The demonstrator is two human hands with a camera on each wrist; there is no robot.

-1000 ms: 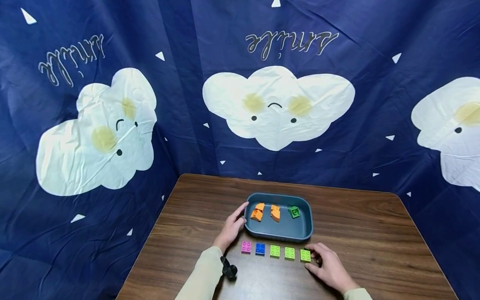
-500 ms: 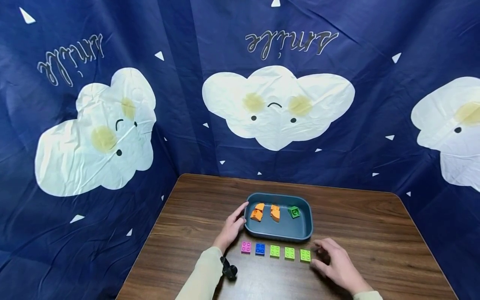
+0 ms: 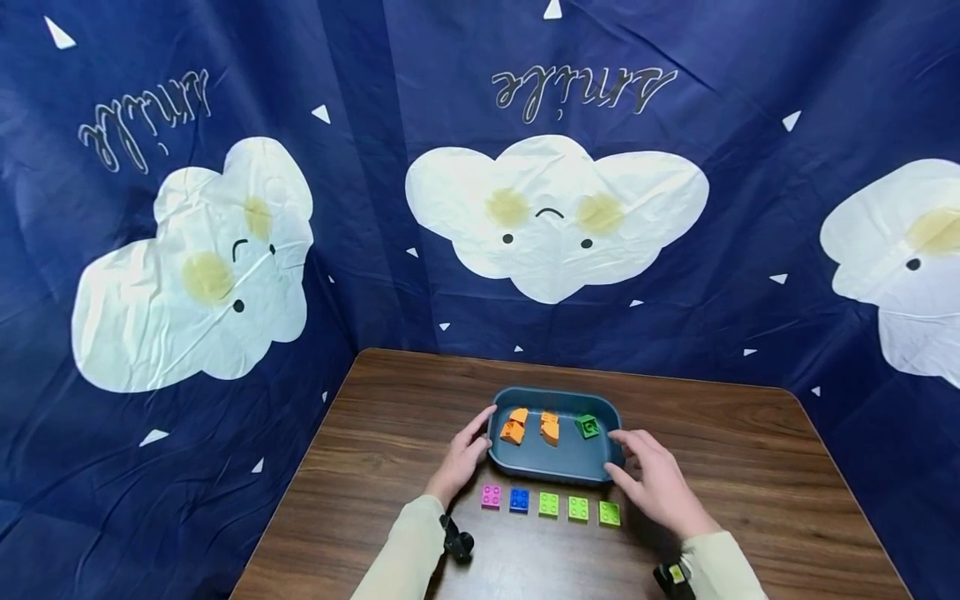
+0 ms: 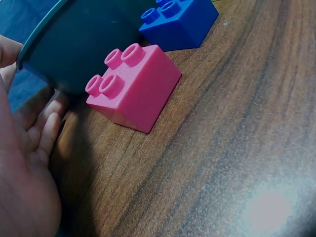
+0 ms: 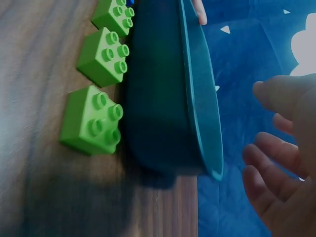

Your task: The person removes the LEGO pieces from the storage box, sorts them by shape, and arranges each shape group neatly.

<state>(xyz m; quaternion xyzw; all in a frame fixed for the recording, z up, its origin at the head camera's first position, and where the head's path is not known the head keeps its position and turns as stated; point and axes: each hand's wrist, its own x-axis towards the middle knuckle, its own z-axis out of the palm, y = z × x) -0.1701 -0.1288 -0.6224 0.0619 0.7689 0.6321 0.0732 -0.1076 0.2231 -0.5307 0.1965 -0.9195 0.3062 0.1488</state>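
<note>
A dark teal tray (image 3: pixel 555 475) stands on the table. Inside it lie orange blocks (image 3: pixel 513 432), more orange blocks (image 3: pixel 550 429) and a green block (image 3: pixel 588 427). My left hand (image 3: pixel 457 458) rests against the tray's left end, its thumb (image 4: pixel 9 52) touching the rim. At the right end, my right hand (image 3: pixel 656 479) is spread beside the rim; the right wrist view shows its fingers (image 5: pixel 269 158) apart from the wall. In front of the tray stand a pink brick (image 3: pixel 491 497), a blue brick (image 3: pixel 519 500) and three lime-green bricks (image 3: pixel 578 509) in a row, studs up.
The brown wooden table (image 3: pixel 420 392) extends on both sides of the tray. Behind it hangs a dark blue curtain (image 3: pixel 360 208) with white clouds. Black wrist straps (image 3: pixel 459 540) sit on both wrists.
My right hand has left the rightmost lime-green brick, swung right, then moved forward to the tray's right end. My left hand stays at the tray's left end. The bricks stay in their row.
</note>
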